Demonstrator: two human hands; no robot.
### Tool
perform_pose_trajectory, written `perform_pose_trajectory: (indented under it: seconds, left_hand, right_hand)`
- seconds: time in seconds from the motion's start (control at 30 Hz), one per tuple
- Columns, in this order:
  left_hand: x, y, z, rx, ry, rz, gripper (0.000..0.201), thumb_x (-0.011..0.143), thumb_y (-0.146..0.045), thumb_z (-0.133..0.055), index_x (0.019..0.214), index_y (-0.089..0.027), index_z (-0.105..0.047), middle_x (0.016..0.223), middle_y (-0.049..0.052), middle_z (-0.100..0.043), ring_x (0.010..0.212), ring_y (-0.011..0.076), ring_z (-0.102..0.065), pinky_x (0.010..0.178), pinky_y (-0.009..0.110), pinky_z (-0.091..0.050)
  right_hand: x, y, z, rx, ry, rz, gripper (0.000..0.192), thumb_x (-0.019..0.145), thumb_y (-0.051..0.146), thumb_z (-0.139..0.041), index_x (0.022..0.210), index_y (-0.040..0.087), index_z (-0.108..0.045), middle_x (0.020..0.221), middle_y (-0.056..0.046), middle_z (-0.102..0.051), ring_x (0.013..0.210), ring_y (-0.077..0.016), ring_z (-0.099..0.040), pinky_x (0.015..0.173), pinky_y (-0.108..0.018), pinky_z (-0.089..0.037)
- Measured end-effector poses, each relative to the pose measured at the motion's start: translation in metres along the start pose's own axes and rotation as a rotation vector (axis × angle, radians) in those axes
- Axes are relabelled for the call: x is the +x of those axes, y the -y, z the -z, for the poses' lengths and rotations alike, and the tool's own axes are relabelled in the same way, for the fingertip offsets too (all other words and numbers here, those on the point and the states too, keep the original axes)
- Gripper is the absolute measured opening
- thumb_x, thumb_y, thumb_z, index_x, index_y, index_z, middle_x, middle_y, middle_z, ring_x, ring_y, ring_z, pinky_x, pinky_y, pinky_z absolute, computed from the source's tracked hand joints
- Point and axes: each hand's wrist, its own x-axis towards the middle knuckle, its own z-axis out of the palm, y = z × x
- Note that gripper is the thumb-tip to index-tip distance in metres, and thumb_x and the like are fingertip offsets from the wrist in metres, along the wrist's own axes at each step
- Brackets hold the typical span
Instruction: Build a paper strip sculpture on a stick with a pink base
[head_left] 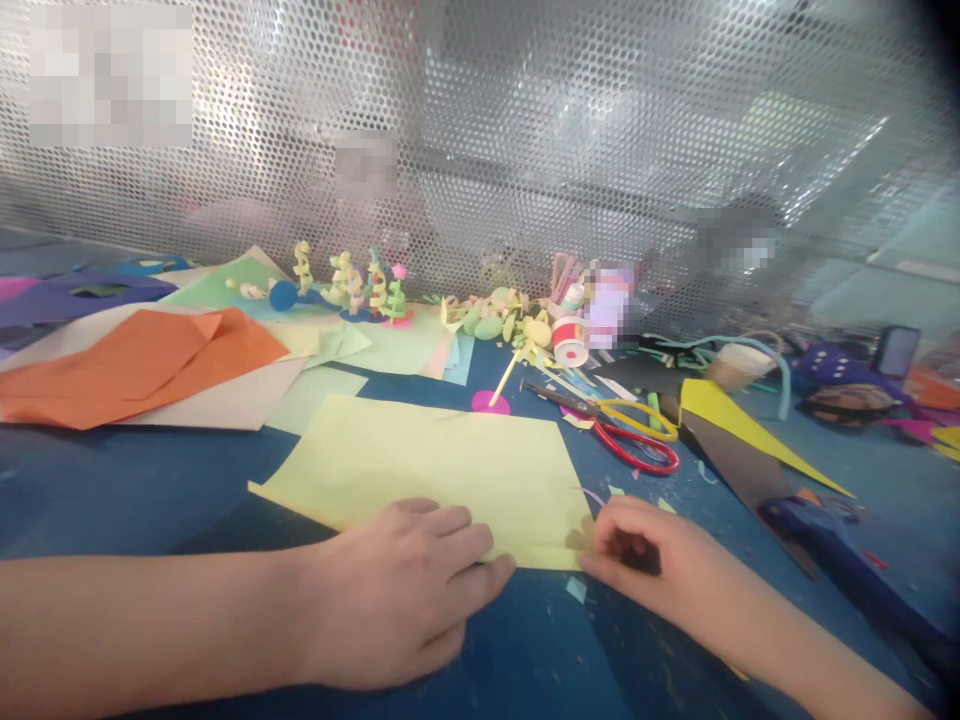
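A pale yellow-green sheet of paper [442, 450] lies on the blue table, its near edge turned up in a narrow fold and its left corner slightly lifted. My left hand [409, 590] is closed, fingers curled over the near edge and pressed onto it. At the near right corner, my right hand [637, 555] pinches the paper between thumb and fingers. Just beyond the far edge stands a thin yellow stick on a magenta disc [491, 403]. To the right lie scissors [611, 420] with one red and one yellow handle.
Orange paper [142, 365] and other sheets spread at the left. Small paper-curl models [360, 285] stand at the back, near a tape roll [570, 342]. A blue-handled tool [832, 550] and brown and yellow paper [739, 430] lie right. A perforated metal screen [480, 120] rises behind.
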Motion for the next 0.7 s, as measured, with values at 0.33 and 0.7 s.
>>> perform_pose_trajectory:
  seconds: [0.33,0.7]
  left_hand:
    - [0.001,-0.001,0.002,0.005,0.006,0.008,0.043,0.085,-0.023,-0.045,0.127,-0.019,-0.043,0.095,0.005,-0.059,0.082,0.0201,-0.052,0.070,0.032,-0.040]
    - [-0.003,0.002,0.005,-0.042,-0.014,0.024,0.037,0.091,-0.030,-0.039,0.126,-0.020,-0.046,0.095,0.006,-0.058,0.084,0.0202,-0.053,0.075,0.032,-0.043]
  right_hand:
    - [-0.004,0.005,-0.006,-0.128,-0.146,-0.029,0.017,0.078,0.031,-0.061,0.074,0.023,-0.046,0.074,0.002,-0.055,0.062,-0.0127,-0.051,0.053,-0.022,-0.041]
    - [-0.009,0.011,0.006,-0.183,-0.088,0.139,0.009,0.084,0.025,-0.054,0.093,0.026,-0.053,0.094,-0.001,-0.058,0.086,-0.0158,-0.059,0.075,-0.027,-0.052]
